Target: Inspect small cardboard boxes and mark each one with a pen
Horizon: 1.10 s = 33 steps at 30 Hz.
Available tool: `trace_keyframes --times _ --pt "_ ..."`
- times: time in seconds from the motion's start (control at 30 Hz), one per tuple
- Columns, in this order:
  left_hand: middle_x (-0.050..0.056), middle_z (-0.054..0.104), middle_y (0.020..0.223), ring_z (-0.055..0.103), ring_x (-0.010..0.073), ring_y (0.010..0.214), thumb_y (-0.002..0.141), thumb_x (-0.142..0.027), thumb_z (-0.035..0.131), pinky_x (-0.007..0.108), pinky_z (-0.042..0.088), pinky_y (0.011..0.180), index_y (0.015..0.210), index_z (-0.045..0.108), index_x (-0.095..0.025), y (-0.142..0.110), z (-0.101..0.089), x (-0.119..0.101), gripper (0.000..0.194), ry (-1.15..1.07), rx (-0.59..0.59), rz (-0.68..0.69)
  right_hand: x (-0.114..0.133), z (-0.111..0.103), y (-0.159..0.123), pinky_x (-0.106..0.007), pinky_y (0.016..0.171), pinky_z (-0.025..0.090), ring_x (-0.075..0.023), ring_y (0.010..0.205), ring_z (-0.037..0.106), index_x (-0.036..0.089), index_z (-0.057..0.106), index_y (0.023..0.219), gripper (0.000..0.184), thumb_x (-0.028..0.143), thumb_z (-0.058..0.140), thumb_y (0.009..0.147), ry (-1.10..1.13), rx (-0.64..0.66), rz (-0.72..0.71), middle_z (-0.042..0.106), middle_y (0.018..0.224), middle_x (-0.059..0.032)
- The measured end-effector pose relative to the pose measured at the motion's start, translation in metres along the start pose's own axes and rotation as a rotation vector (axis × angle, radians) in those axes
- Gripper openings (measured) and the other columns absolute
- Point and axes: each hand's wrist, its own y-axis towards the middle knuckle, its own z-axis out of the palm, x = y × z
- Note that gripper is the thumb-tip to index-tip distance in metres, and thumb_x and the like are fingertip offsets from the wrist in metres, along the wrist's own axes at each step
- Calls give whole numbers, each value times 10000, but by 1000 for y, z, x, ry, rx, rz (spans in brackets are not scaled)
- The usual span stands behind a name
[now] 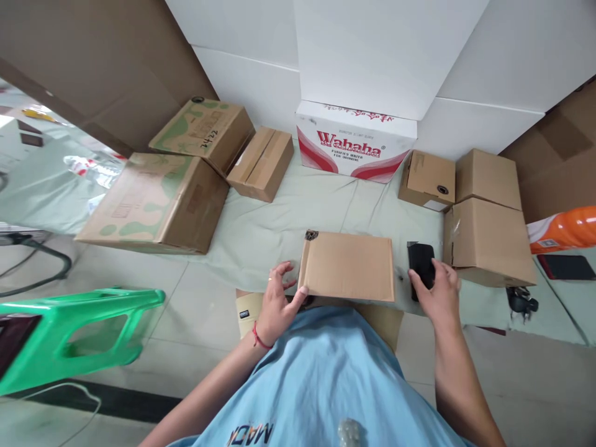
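A flat brown cardboard box (pixel 348 266) lies on the cloth right in front of me, with a dark patch at its far left corner. My left hand (pixel 282 301) is at its near left corner, thumb touching the edge, the other fingers loosely bent and apart. To the right of the box, my right hand (pixel 437 285) has its thumb and fingers on either side of a black phone (pixel 421 261) that rests on the cloth. Part of the phone's near end is hidden by the hand.
A white and red Wahaha carton (pixel 356 146) stands at the back. Larger boxes (pixel 153 202) sit at the left, more boxes (pixel 487 239) at the right. An orange bottle (pixel 568 230) and keys (pixel 521 301) lie far right; a green stool (pixel 93 332) is at lower left.
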Motion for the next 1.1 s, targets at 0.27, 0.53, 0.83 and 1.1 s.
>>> trace_keyframes --times 0.27,0.53,0.83,1.1 --pt "138 699 1360 698 307 1159 1020 -635 559 394 637 860 1346 669 -197 6 -9 -18 557 -199 206 -175 70 16 -1 -690 1321 274 -442 1699 136 338 185 1760 1289 940 707 747 336 530 -570 234 1813 -159" --pt "86 781 1091 735 263 863 979 -680 622 339 599 748 1259 720 -186 8 -9 -16 577 -303 147 -232 72 1 8 -711 1313 240 -423 1712 -47 458 -77 1748 1449 566 965 747 57 686 -738 -256 1832 -108" --pt "149 750 1274 735 316 1084 915 -679 720 421 647 890 1369 690 -182 13 -16 -8 673 -318 203 -134 89 -22 45 -684 1337 164 -419 1703 -116 358 -14 1773 1491 598 983 691 -140 801 -840 -203 1839 -159" --pt "154 695 1395 710 342 1217 865 -551 814 462 679 913 1430 657 -233 9 -12 -5 668 -645 189 -233 106 -5 28 -654 1283 339 -437 1673 209 338 344 1695 1183 397 945 678 -98 713 -797 113 1816 -177"
